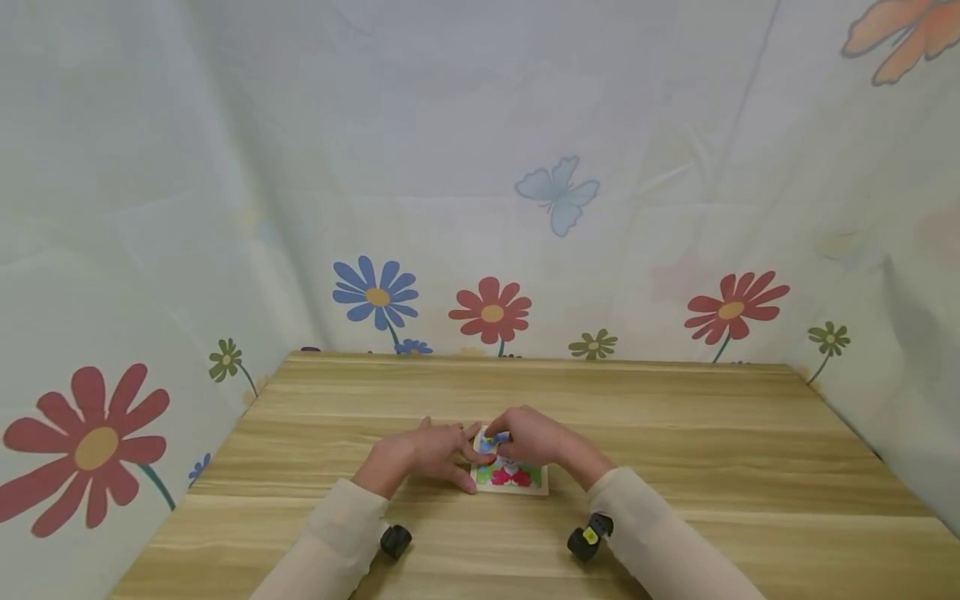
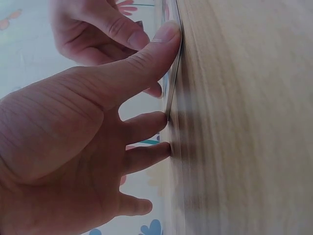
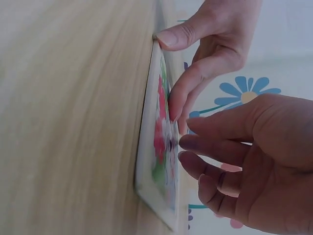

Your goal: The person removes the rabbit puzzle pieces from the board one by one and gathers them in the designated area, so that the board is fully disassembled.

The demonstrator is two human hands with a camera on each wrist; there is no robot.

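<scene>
A small flat picture board (image 1: 534, 490) with a pale border and a colourful picture in red, green and blue lies on the table. My left hand (image 1: 442, 454) is at its left side. The thumb (image 2: 166, 33) rests at the board's edge, one finger reaches over the picture, and the other fingers are spread beside it. Above the far part of the picture is my right hand (image 1: 534, 437), its fingers bent and its fingertips (image 3: 185, 143) close to the surface. Whether anything is pinched between them cannot be made out.
The board lies on a wood-grain table (image 1: 675, 433). A pale cloth (image 1: 450, 125) printed with flowers and butterflies hangs behind the table and at both sides. Black wrist devices (image 1: 396, 542) sit at both sleeves.
</scene>
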